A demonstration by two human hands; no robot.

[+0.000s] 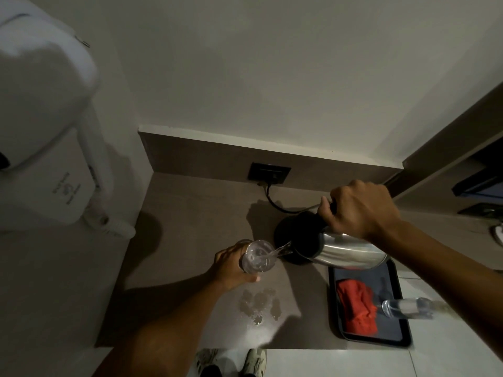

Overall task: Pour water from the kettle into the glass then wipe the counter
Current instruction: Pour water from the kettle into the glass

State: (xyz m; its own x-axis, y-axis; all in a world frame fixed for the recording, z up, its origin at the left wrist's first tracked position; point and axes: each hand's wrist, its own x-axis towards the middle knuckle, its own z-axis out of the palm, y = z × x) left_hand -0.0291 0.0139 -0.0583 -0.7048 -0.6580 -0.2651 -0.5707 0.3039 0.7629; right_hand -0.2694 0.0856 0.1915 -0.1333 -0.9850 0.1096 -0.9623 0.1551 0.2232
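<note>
One kettle (345, 250) tipped in right hand (359, 210) clenched on its handle, stream landing in one glass (257, 257) w/ water inside, left hand (231, 266) wrapped round it over wet tabletop (190, 213); one black tray (402, 340) holds one red cloth (355, 306) + one clear bottle (407, 308).

right hand (359, 210) tips the kettle (345, 250), water streaming into the glass (257, 257) in the left hand (234, 266).
</note>
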